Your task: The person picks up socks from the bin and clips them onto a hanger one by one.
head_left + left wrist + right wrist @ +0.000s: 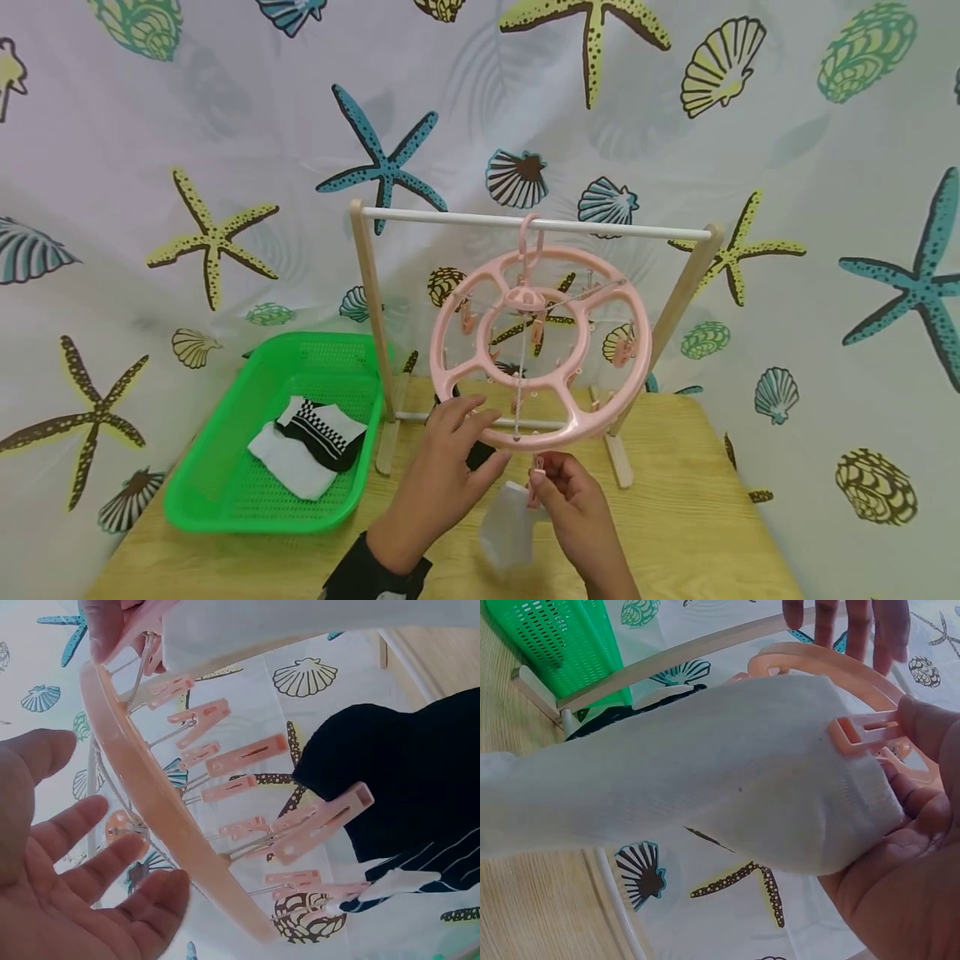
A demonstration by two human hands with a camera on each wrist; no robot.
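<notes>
A round pink clip hanger [446,350] hangs by its hook from a white rod. At its front edge my right hand [585,521] pinches a pink clothespin [862,733] between thumb and fingers. That clothespin's jaws are on the cuff end of a white sock [660,769], which dangles below the ring. My left hand [442,475] is beside the front left of the rim, its fingers spread and loosely bent, holding nothing. Behind it, a black sock [397,765] with white stripes hangs from clothespins, mostly hidden in the head view.
A green basket [225,523] on the left holds a white sock and a black-and-white checkered sock [326,429]. The wooden stand [369,292] with its white rod [442,217] rises from the wooden table [697,533]. Behind hangs a shell-print curtain [795,225].
</notes>
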